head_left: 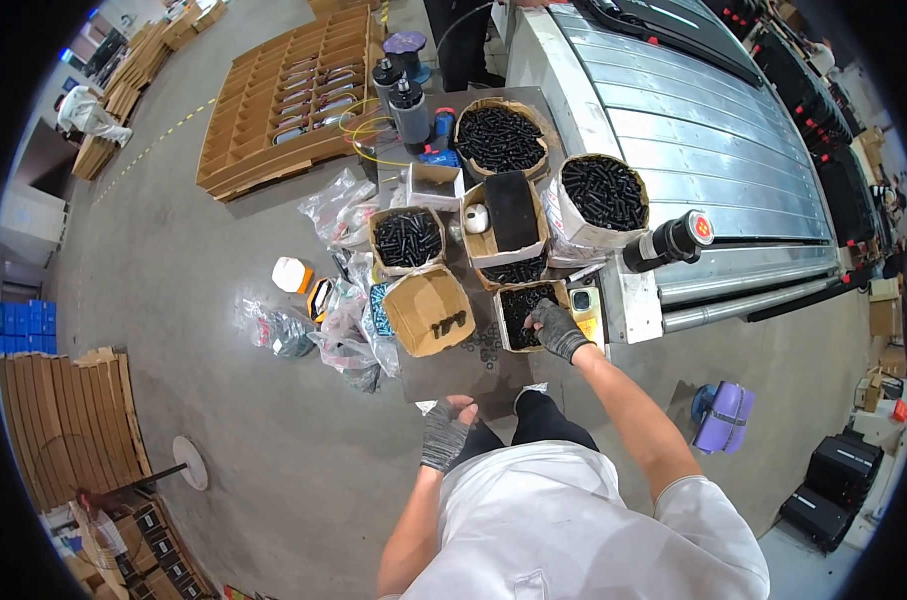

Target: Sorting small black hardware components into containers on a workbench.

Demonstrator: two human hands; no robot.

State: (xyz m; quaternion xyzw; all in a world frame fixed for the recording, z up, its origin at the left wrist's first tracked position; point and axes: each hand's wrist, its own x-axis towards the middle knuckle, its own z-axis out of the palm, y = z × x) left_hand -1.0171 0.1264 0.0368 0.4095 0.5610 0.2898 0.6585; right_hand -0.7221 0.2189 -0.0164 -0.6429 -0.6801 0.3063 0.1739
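My right hand [560,330], in a grey fingerless work glove, reaches into a small cardboard box [502,335] of small black parts [526,303]. Its fingertips are bent together among the parts, and what they grip is too small to make out. In the same kind of glove, my left hand [449,432] hovers at the near edge of the dark work table [423,380], thumb and fingers drawn together; anything between them is hidden. Several small dark rings [486,348] lie loose on the table. Beside them a brown cardboard flap [428,312] partly covers blue screws [381,310].
Cartons of black bolt-like parts [500,138] stand at the back, with another carton [603,195] at right. A phone [581,300] lies right of my hand. A roller conveyor [693,150] borders the table. Plastic bags [345,325] hang at left. A purple-topped stool [725,417] stands right.
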